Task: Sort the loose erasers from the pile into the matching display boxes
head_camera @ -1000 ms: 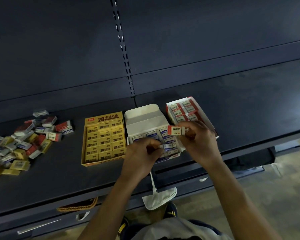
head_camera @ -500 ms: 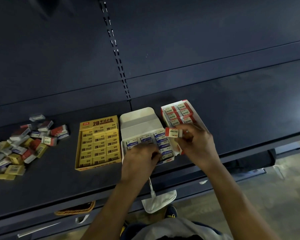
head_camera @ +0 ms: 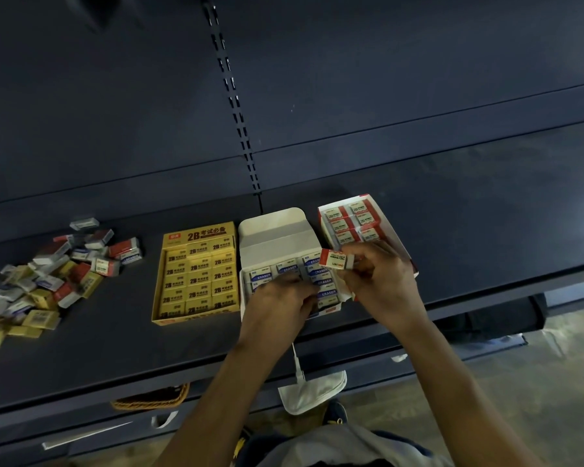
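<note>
Head view, left to right. Pile of loose erasers (head_camera: 48, 278): small rectangular blocks in yellow, red-and-white and blue-and-white paper sleeves, heaped at the left of a dark matte shelf (head_camera: 452, 214), well apart from both hands; yellow display box (head_camera: 199, 234): open cardboard tray, header printed "2B", filled with neat rows of yellow-sleeved erasers also marked "2B"; white display box (head_camera: 277, 234): plain cardboard, rounded lid flap folded back, holding blue-and-white erasers lettered "ERASER"; left hand (head_camera: 280, 305): palm down over the near rows of this box, fingers bent onto the erasers, whether it grips one cannot be told; red-and-white eraser (head_camera: 336, 259): sleeve marked "2B", raised over the white box's right edge, pinched at its right end by the right hand (head_camera: 381, 284); red display box (head_camera: 393, 230): white-walled tray of red-and-white "2B" erasers, its near part hidden behind the right hand.
</note>
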The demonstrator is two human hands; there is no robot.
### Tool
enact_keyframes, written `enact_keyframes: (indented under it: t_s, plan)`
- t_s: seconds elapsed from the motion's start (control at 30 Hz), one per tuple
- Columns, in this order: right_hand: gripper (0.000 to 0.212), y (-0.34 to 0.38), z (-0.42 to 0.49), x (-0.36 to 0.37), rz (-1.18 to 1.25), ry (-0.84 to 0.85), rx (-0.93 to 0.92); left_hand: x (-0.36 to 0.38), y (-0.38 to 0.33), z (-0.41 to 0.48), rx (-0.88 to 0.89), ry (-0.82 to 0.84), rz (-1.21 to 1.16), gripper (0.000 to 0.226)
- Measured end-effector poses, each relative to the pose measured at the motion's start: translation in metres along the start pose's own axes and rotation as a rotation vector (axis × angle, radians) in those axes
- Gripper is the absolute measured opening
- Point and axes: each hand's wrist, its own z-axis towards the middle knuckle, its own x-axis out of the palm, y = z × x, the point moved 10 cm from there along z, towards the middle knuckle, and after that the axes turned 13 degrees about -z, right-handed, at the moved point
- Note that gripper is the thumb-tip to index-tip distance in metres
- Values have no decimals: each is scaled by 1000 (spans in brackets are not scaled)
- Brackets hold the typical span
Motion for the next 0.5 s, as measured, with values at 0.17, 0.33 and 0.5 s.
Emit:
enact_keyframes:
  t_s: [0.17,0.33,0.5]
  plan:
    - [24,3,-2,1,9,-16,16,-20,0,-1,-51,-151,-142,16]
    - [29,15,-6,7,139,16,30,-31,-1,0,-175,-239,-345,20]
    - [36,37,-10,14,247,125,-70,-28,4,-3,-299,-244,-551,21]
